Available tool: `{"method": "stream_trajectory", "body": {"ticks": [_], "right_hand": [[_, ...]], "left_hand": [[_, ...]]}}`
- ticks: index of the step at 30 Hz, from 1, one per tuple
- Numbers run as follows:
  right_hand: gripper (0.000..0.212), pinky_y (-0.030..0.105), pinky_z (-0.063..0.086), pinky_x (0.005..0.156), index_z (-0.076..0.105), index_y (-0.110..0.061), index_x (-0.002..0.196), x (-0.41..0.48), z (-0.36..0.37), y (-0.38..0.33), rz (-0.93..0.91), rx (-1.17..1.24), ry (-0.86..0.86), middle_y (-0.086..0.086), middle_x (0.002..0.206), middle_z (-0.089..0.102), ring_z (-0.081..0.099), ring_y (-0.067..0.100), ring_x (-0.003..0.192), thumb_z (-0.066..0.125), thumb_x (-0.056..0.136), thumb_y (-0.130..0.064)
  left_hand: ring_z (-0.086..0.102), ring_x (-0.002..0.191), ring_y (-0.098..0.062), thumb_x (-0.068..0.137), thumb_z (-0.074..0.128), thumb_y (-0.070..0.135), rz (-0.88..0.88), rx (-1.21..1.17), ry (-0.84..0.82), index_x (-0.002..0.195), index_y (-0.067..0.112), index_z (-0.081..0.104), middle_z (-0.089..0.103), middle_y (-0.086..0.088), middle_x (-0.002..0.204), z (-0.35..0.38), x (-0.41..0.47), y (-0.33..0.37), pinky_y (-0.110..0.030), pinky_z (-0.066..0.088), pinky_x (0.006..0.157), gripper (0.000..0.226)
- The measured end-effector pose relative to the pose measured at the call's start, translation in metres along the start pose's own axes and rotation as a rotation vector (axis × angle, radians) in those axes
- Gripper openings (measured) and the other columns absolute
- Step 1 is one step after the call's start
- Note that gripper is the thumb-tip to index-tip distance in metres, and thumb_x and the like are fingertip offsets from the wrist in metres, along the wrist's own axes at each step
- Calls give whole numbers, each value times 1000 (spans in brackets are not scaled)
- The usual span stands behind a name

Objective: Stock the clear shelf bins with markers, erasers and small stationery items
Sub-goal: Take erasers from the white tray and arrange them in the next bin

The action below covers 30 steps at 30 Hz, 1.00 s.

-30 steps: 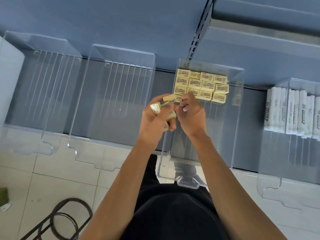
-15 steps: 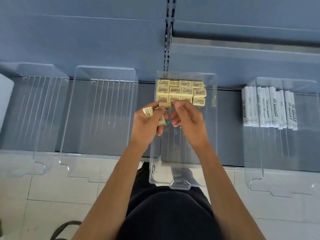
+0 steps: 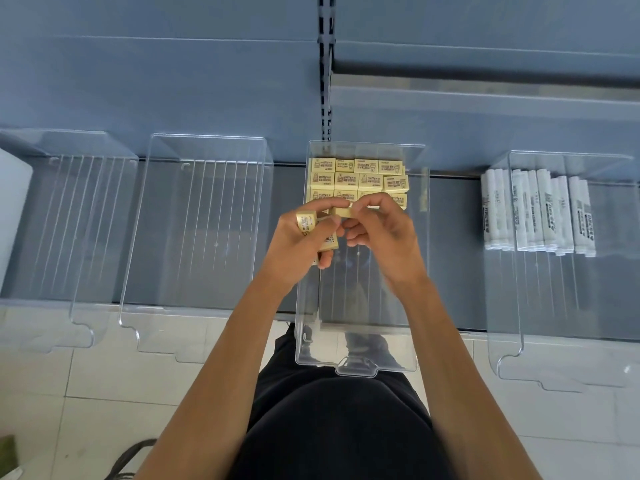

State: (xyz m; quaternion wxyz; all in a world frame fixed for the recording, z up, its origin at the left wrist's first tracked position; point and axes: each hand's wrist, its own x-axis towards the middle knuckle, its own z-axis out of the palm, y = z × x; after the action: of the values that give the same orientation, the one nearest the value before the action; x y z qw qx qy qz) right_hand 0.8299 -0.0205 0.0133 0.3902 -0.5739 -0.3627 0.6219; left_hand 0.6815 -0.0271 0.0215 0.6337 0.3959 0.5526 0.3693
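Left hand (image 3: 304, 244) grips several erasers (image 3: 306, 221); right hand (image 3: 384, 233) pinches one eraser (image 3: 341, 212) at left fingertips; eraser rows (image 3: 356, 178) just beyond hands, in clear bin (image 3: 360, 367).

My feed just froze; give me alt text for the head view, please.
Two hands meet above the middle clear bin, whose back holds rows of yellow erasers: the left hand grips a few loose erasers, the right hand pinches one eraser. Two more clear bins stand to the left; the right bin holds white markers.
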Motion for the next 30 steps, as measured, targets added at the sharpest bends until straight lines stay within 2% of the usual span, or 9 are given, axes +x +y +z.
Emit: {"method": "stream_trajectory", "body": {"ticks": [5,8,10,13,16,18,22,27,30], "right_hand": [[24,25,56,73,65,-3,118,3,-10,1,45,40,-112,5,85,73,67,13,77,58,97,-14],[21,26,57,73,68,-7,113,6,-13,1,49,19,-86,3,85,73,67,12,74,63,93,-11],[15,24,57,67,69,-13,105,8,-13,3,20,-93,-3,-3,82,74,68,11,70,69,90,-12],[14,22,58,68,69,-20,101,15,-12,12,-89,-400,122,-8,86,72,69,9,74,73,88,-19],[23,23,58,75,70,-13,107,25,-11,24,-125,-596,195,1,95,73,67,7,78,75,86,-22],[22,27,58,75,69,-11,106,31,-9,32,-92,-626,233,5,97,74,66,8,76,74,86,-21],[19,29,59,75,67,-12,100,40,-5,47,-46,-645,285,1,93,74,65,6,75,74,86,-21],[15,24,56,71,66,-10,98,50,7,52,-106,-688,280,2,89,73,63,5,75,72,87,-19],[15,27,55,69,64,-11,95,53,8,57,-136,-722,289,0,84,72,65,10,73,73,88,-20]], "left_hand": [[51,43,-19,98,54,1,21,53,-39,115,18,69,63,-7,77,-5,4,4,-27,46,44,28],[50,43,-16,100,54,5,-11,31,-44,126,27,63,64,-6,75,-3,4,2,-27,46,44,36],[49,43,-16,100,54,8,-32,20,-24,131,28,57,65,-5,75,-2,4,-1,-26,45,45,36],[49,43,-18,99,56,10,-66,3,22,116,21,59,66,-3,74,0,6,-6,-26,44,44,20],[50,44,-19,98,59,10,-97,-29,33,99,14,59,64,-7,76,1,7,-8,-26,44,44,4],[50,46,-20,98,58,9,-106,-42,25,96,12,57,64,-7,78,3,8,-8,-26,45,46,4],[53,49,-20,98,55,4,-109,-173,42,97,12,55,66,-4,80,7,11,-9,-28,46,51,8],[52,49,-20,94,57,8,-102,-294,81,99,11,53,66,-4,81,4,14,-15,-28,45,51,7],[52,50,-20,97,54,6,-116,-337,106,98,12,53,66,-3,80,4,17,-16,-28,46,52,6]]}}
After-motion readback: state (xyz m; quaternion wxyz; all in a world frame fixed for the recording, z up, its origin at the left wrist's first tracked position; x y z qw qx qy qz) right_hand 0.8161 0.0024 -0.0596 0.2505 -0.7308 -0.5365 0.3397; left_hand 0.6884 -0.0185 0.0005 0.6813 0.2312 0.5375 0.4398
